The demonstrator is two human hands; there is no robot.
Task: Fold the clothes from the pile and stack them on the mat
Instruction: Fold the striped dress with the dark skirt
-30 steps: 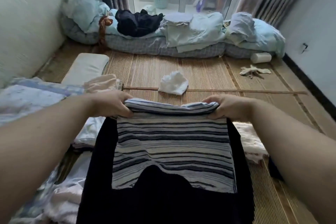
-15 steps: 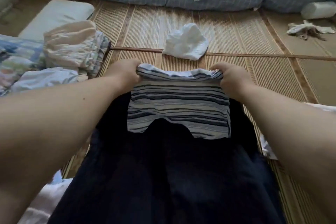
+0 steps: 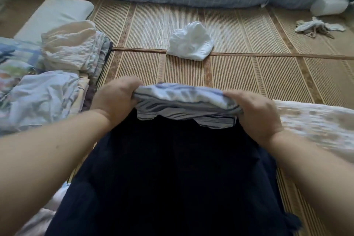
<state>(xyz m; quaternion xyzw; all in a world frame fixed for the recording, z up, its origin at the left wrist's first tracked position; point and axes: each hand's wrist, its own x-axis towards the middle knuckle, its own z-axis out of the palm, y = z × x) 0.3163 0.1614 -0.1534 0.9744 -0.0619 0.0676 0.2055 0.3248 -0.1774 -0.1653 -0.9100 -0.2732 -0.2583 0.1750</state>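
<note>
On a woven straw mat (image 3: 249, 74), seen from the wearer's head looking down, two bare forearms reach forward over a dark navy cloth (image 3: 172, 174) that fills the lower middle and runs off the bottom edge; whether it is a garment or the person's lap cannot be told. The fingertips of both hands are tucked out of sight under fabric. The left hand (image 3: 115, 99) and right hand (image 3: 256, 115) each grip one end of a striped garment (image 3: 183, 105), fingers curled round it. It is folded into a thick, narrow bundle, white and pale blue with dark stripes, blurred by motion, held just above the navy cloth's far edge. To the left sits a stack of pale clothes (image 3: 70, 48), partly cut off. A crumpled white cloth (image 3: 191, 42) lies beyond.
</note>
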